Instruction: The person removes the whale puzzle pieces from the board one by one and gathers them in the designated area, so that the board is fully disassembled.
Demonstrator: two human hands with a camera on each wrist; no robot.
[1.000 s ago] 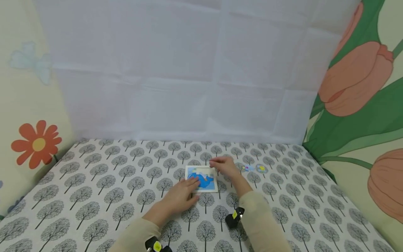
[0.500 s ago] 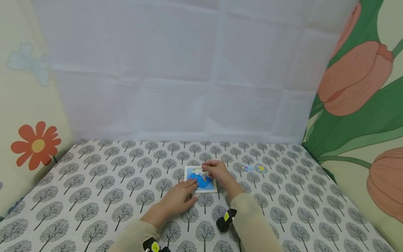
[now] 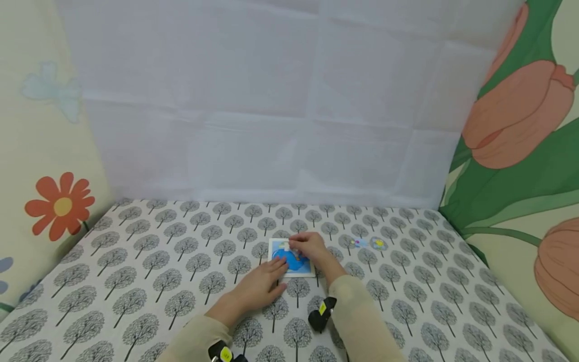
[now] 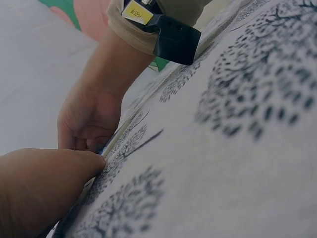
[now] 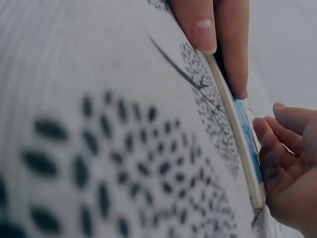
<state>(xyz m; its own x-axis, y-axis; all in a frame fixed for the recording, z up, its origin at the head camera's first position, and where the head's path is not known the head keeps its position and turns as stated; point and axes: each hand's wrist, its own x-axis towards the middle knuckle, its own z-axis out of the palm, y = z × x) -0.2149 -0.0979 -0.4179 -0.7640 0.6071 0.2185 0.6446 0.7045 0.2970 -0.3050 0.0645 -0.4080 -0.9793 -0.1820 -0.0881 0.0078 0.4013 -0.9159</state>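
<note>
A small picture puzzle board (image 3: pixel 300 266) with a blue whale and a pale rim lies on the cloth. My left hand (image 3: pixel 260 285) rests its fingers on the board's left part. In the right wrist view, the left thumb (image 5: pixel 204 37) lies against the rim (image 5: pixel 247 168). Over the board's upper right is my right hand (image 3: pixel 312 246), fingers bent down and close together; in the right wrist view this right hand (image 5: pixel 294 163) has curled fingers at the board's surface. Whether a piece sits between those fingertips is hidden. Part of a pale area (image 3: pixel 280 245) shows beside them.
Two loose coloured pieces lie right of the board: a bluish one with a purple dot (image 3: pixel 359 242) and a rounded yellow-and-grey one (image 3: pixel 378 244). A cloth with tree prints (image 3: pixel 181 281) covers the table. Behind hangs a white sheet (image 3: pixel 253 125).
My right hand has moved left, from the board's upper right corner to over its upper part, and has barely shifted in the last half second. The left hand keeps its place on the board.
</note>
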